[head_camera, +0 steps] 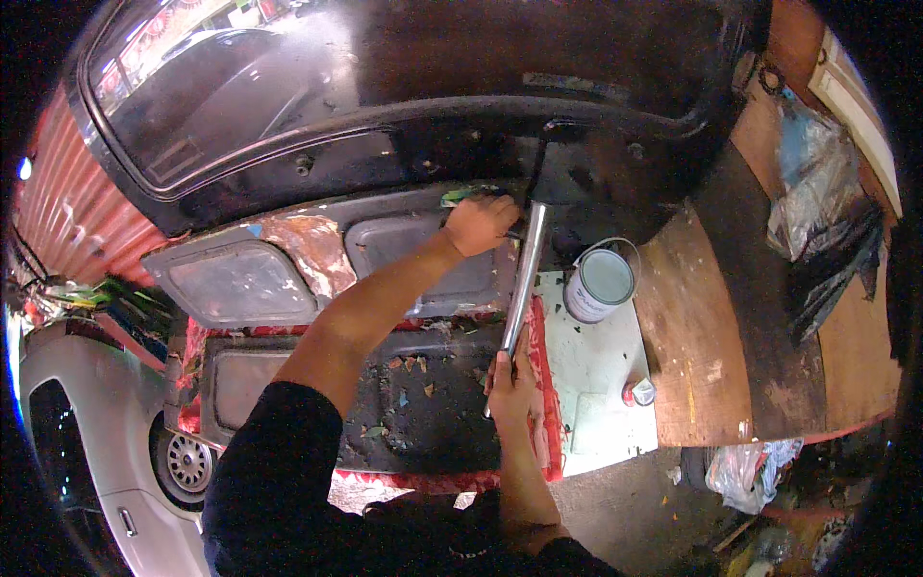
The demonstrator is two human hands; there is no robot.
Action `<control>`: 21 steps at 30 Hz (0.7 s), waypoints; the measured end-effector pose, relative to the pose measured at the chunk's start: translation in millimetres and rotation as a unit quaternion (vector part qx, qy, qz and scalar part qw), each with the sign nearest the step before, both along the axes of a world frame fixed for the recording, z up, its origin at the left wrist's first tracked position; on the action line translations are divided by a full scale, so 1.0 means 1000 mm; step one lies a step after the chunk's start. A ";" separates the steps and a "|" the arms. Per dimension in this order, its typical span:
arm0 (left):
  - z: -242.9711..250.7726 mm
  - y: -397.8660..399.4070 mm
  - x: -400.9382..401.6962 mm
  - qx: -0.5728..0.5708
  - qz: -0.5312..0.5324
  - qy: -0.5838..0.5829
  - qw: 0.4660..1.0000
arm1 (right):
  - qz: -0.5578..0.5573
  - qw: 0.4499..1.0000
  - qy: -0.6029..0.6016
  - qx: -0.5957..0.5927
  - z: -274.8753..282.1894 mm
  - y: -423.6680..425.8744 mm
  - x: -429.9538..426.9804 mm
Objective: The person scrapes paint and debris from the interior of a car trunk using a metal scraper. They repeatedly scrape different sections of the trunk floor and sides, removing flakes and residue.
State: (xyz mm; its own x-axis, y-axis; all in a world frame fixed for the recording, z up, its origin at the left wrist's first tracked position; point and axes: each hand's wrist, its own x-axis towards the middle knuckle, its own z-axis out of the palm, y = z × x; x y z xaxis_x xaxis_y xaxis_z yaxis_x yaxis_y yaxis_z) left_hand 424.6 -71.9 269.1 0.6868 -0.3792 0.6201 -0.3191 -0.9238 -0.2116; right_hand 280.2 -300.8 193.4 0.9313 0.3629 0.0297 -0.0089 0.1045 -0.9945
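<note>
A long shiny metal tube rises at a slant from my right hand, whose fingers are closed around its lower part. My left hand reaches to the far edge of a worn grey metal panel with recessed sections. A green item shows just beyond its knuckles. The left fingertips are hidden, so whether they grip anything is unclear. In front of me lies a darker recessed panel with several loose flakes on it.
A large dark vehicle panel with a window stands behind. On a white board to the right are a wire-handled paint can and a small tin. Further right lie plywood and plastic bags. A pale car is at left.
</note>
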 end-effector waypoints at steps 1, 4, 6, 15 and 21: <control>-0.005 0.012 0.000 0.000 -0.017 -0.021 1.000 | -0.029 0.999 0.020 0.041 0.015 0.003 -0.004; -0.002 0.011 0.002 -0.016 0.000 -0.005 1.000 | -0.079 0.992 0.063 0.075 0.016 0.007 -0.003; 0.004 0.014 0.004 -0.010 -0.011 -0.017 1.000 | -0.050 0.997 0.033 0.040 0.009 0.002 0.000; -0.008 0.015 -0.003 0.004 -0.060 -0.102 0.993 | -0.047 0.996 0.038 0.065 0.018 0.010 -0.001; -0.004 0.019 -0.009 0.032 -0.021 -0.053 0.998 | -0.030 0.997 0.030 0.064 0.004 0.019 0.000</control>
State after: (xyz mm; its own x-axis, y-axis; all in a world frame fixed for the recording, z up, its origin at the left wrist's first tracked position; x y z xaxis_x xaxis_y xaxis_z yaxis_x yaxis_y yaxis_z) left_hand 415.5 -52.9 264.8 0.6008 -0.4472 0.6626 -0.3293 -0.8938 -0.3046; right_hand 280.5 -281.7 197.3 0.9530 0.3026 0.0153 -0.0582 0.2325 -0.9709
